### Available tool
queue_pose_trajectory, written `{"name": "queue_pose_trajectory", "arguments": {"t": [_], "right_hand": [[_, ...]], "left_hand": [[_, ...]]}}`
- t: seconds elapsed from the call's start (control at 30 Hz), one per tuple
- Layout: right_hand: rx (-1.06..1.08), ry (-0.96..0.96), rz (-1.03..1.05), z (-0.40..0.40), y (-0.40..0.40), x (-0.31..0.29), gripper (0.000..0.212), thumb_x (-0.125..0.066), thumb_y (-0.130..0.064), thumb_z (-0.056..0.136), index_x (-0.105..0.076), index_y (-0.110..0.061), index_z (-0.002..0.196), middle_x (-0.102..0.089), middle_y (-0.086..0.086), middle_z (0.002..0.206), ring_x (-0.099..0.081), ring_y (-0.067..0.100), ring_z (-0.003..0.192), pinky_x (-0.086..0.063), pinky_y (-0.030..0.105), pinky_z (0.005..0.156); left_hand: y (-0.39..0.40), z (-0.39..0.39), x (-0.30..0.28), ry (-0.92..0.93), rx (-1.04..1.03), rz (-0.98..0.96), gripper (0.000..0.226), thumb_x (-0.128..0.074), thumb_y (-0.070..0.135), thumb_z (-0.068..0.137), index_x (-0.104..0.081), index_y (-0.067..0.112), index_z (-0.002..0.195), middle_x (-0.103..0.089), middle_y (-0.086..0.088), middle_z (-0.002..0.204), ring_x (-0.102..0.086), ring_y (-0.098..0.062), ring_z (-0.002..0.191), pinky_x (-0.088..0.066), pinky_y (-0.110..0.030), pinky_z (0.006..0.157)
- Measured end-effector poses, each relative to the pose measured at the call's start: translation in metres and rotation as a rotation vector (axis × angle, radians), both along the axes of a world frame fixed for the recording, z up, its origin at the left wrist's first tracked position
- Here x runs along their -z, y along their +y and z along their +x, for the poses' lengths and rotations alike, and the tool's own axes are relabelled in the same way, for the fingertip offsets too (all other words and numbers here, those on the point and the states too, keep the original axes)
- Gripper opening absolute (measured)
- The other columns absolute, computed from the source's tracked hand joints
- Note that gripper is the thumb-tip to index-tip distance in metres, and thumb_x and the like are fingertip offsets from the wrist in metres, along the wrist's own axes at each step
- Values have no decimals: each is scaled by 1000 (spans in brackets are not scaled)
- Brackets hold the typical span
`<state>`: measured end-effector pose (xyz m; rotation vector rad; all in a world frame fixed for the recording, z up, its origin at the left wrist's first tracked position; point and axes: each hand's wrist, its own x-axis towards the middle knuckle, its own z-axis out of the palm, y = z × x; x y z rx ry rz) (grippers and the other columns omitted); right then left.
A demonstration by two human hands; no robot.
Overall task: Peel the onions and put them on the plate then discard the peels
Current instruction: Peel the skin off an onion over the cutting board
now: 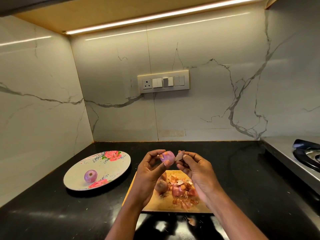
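Note:
My left hand (150, 170) holds a purple onion (167, 157) between thumb and fingers, raised above the wooden cutting board (155, 203). My right hand (194, 168) pinches a dry piece of peel (179, 155) right beside that onion. On the board lie a brown unpeeled onion (161, 187) and a heap of orange-pink peels (183, 191). A peeled purple onion (90, 176) sits on the floral plate (110, 163) to the left.
The black counter (52, 208) carries the plate and board. One loose peel scrap (191, 221) lies in front of the board. A steel gas stove (304, 156) stands at the right edge. Marble walls close the back and left.

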<state>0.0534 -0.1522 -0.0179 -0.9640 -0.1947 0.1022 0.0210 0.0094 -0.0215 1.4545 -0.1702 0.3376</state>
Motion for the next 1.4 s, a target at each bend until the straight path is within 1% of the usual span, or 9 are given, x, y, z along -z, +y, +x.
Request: {"name": "queue_pose_trajectory", "arguments": {"t": [0.07,0.17,0.3,0.37,0.43,0.57,0.7,1.1,1.4], "right_hand": [[-2,43,79,4,-2,1,14,-66,-7,92,-74,-1,103,-77,10,96,-74,17,85,-60,22,69],[96,34,84,12,-12,1,9,-66,-7,94,-73,-3,98,-75,10,91,-72,13,77,-58,20,64],[366,-422,-886,19,-25,15,15,-61,-18,100,-74,-26,100,-74,-9,93,-71,7,78,-59,22,67],[314,-524,-1125,19,-21,22,20,-59,-22,101,-73,-32,112,-69,-18,98,-66,1,84,-55,16,72],[293,-598,-1236,20,-14,27,27,-57,-20,102,-69,-31,123,-66,-18,105,-62,-4,90,-49,9,76],[350,-680,-1108,17,-12,21,26,-64,-24,98,-69,-32,122,-66,-20,111,-61,-7,99,-47,5,82],[406,-688,-843,12,-14,11,22,-70,-31,93,-74,-30,115,-72,-20,104,-65,-7,100,-51,9,81],[407,-777,-883,13,-13,16,18,-73,-27,90,-78,-25,107,-75,-17,95,-69,-3,91,-58,17,76],[427,-716,-898,10,-13,16,9,-73,-25,90,-76,-25,99,-72,-16,87,-66,-3,89,-54,10,70]], "left_hand": [[1,-1,-1,0,51,-76,72,-92,46,62,-63,20,122,-71,-3,121,-66,-21,117,-53,-38,96],[6,-1,-3,-19,108,-250,48,-74,19,79,-61,12,124,-71,-10,120,-67,-28,116,-57,-34,94],[5,0,-2,-27,65,-174,48,-72,13,78,-61,12,125,-70,-10,120,-68,-29,113,-58,-37,93],[2,0,0,-24,28,-67,48,-77,18,76,-64,17,122,-71,-3,118,-68,-23,113,-56,-38,93],[1,0,0,-28,-13,21,47,-79,21,76,-66,22,121,-72,4,116,-68,-14,111,-56,-31,89],[1,1,0,-36,-65,102,45,-79,18,77,-65,22,121,-73,12,111,-68,-1,105,-55,-15,78],[-1,1,1,-33,-100,158,53,-82,30,68,-66,21,118,-74,12,108,-70,-4,103,-55,-17,79],[-3,1,3,-44,-125,278,43,-82,25,72,-68,22,113,-73,11,104,-72,-7,98,-57,-20,77],[-4,0,3,-20,-89,285,39,-81,20,77,-70,21,113,-73,13,105,-71,-4,99,-56,-17,76]]}}
